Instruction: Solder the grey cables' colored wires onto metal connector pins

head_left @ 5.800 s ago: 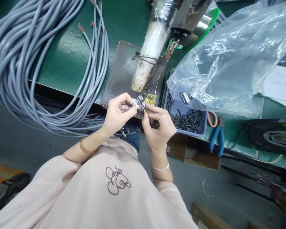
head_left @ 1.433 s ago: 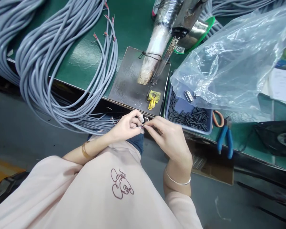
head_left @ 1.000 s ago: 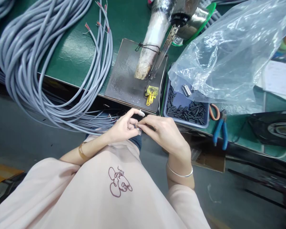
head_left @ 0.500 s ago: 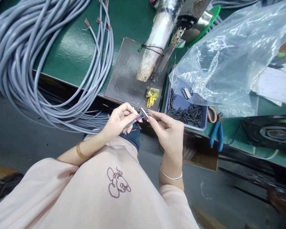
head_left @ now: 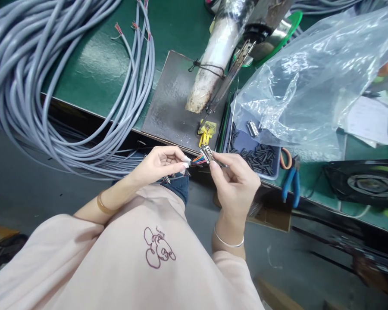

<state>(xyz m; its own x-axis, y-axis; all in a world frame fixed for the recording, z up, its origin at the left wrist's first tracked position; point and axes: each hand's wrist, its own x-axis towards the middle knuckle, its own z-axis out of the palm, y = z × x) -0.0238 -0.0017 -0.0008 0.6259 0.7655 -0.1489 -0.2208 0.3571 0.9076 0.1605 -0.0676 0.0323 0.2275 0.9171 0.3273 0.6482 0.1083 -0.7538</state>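
the person is holding a small connector (head_left: 207, 154) just off the near edge of the green bench (head_left: 93, 73), in front of the dark plate (head_left: 174, 99) and the yellow clip (head_left: 205, 131). the right hand (head_left: 237, 181) is pinching it between thumb and forefinger, while the left hand (head_left: 158, 163) is pinching the coloured wires (head_left: 198, 160) running into it, fingertips pressed together. a grey cable coil (head_left: 35, 77) is lying to the left, and a tray (head_left: 242, 144) of black bits, a plastic bag (head_left: 310, 77) and blue pliers (head_left: 289, 185) are sitting to the right.
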